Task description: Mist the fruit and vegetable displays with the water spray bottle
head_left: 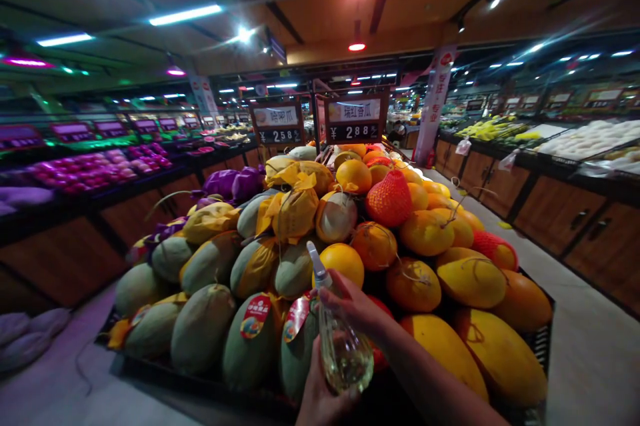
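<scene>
A clear spray bottle (345, 353) with a white nozzle and pale yellow liquid is tilted in front of the melon pile. My right hand (350, 303) grips it around the neck, just under the nozzle. Below, my left hand (325, 386) supports the bottle's base, fingers curled round it. Beyond the nozzle lies a round yellow melon (343, 265). Green-grey melons (253, 346) with red stickers sit left of the bottle, and large orange-yellow melons (445, 353) lie to the right. My forearm covers part of the fruit.
Two price signs (356, 121) stand behind the pile. The melons rest in a black crate (543, 339). Produce counters with wooden fronts (520, 193) line both sides, with grey aisle floor (595, 353) between. Purple-wrapped fruit (233, 183) sits at the back left.
</scene>
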Demonstrator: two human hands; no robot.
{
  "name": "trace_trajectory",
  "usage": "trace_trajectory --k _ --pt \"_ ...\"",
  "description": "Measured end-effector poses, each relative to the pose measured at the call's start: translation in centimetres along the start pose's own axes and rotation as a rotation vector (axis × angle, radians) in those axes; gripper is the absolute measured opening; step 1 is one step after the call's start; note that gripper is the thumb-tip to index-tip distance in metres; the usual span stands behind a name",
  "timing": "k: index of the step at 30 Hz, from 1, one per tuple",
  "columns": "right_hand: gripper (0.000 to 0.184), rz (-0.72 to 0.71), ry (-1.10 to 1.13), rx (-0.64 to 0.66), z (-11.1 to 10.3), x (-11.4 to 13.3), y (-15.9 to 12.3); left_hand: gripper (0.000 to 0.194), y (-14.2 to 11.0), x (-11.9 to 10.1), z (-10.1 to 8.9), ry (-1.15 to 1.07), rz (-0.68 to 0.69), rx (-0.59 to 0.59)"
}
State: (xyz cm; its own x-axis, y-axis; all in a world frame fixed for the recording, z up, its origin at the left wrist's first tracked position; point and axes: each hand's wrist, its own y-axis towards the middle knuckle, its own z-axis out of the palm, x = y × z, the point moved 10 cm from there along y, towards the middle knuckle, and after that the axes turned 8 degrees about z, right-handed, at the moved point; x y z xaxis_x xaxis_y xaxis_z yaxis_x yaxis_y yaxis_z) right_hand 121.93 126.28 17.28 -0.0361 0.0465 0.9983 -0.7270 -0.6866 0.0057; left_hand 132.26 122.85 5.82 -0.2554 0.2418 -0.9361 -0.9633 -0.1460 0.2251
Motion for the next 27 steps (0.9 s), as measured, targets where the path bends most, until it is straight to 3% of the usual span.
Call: trace_trajectory --k 2,5,12,16,18,21,24,27 --pt "0.059 0.016 0.031 -0.042 -0.5 0.8 0.5 0.093 1.1 -0.7 -0.2 -0.024 -0.001 0.010" --pt "0.066 0.027 0.114 -0.222 -4.0 1.8 -0.3 0.106 3.3 -1.4 1.7 -0.084 -0.029 0.077" --pt "0.067 -0.014 0.339 -0.720 -15.9 1.9 -6.4 0.099 7.8 -1.4 10.0 -0.273 -0.089 0.311" --pt "0.066 -0.006 0.398 -0.837 -19.6 2.3 -8.2 0.095 9.6 -0.9 13.7 -0.400 -0.127 0.432" --pt "0.062 0.004 0.372 -0.858 -20.2 2.9 -7.9 0.093 10.6 -0.9 14.2 -0.414 -0.129 0.444" --pt "0.060 0.008 0.324 -0.822 -19.5 4.3 -5.5 0.092 12.1 -1.5 12.9 -0.396 -0.086 0.406" --pt "0.056 0.000 0.259 -0.690 -16.7 6.2 -1.2 0.090 13.1 -2.8 9.7 -0.330 -0.010 0.316" --pt "0.052 0.013 0.155 -0.493 -11.9 8.1 3.6 0.090 13.1 -4.6 5.9 -0.273 0.045 0.207"
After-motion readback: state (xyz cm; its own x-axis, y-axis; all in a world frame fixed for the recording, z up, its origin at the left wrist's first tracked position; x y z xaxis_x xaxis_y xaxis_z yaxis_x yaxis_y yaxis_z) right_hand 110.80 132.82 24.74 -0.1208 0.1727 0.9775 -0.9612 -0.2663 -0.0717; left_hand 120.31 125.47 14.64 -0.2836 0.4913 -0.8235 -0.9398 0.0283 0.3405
